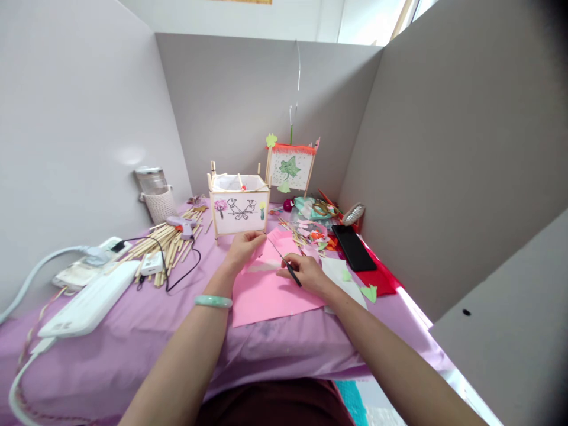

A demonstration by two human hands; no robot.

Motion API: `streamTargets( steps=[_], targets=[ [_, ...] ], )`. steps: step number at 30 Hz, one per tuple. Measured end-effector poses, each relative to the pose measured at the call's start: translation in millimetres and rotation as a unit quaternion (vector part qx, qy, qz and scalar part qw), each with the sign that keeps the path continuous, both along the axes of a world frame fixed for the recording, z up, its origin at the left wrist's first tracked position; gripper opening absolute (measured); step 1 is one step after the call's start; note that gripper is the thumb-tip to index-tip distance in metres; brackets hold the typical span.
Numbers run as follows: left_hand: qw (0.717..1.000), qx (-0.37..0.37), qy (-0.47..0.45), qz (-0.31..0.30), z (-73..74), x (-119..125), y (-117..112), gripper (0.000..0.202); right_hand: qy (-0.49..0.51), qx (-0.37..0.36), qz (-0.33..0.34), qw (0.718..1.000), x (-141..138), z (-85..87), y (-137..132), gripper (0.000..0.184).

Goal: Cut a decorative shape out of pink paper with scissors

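Observation:
My left hand [243, 248] pinches the far edge of a pink paper sheet [266, 293] that lies on the purple cloth. A jade bangle [213, 301] sits on that wrist. My right hand [306, 273] is closed on small scissors [286, 264], their thin blades pointing up-left over the pink sheet toward my left fingers. Just beyond my hands stands a square paper lantern [239, 210] on a wooden stick frame, with a butterfly and flowers drawn on its front.
A second lantern [290, 168] with a green leaf hangs from a wire at the back. Wooden sticks [171, 248], a glue gun [181, 225], power strip [91, 305] and cables lie left. Paper scraps [313, 232], a black phone [354, 247] and red paper lie right. Grey partitions enclose the table.

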State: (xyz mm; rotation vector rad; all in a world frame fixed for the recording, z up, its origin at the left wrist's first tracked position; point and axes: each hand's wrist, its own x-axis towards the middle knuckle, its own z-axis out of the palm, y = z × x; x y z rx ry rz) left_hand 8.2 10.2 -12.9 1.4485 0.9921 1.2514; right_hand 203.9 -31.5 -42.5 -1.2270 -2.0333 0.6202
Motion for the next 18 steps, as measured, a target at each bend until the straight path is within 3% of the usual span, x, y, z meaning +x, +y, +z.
streamTargets(
  steps=[18],
  targets=[
    [1.000,0.000,0.002,0.008,-0.3,0.0,-0.5,0.026,-0.011,0.016,-0.007,1.000,-0.2,0.8,-0.1,0.030]
  ],
)
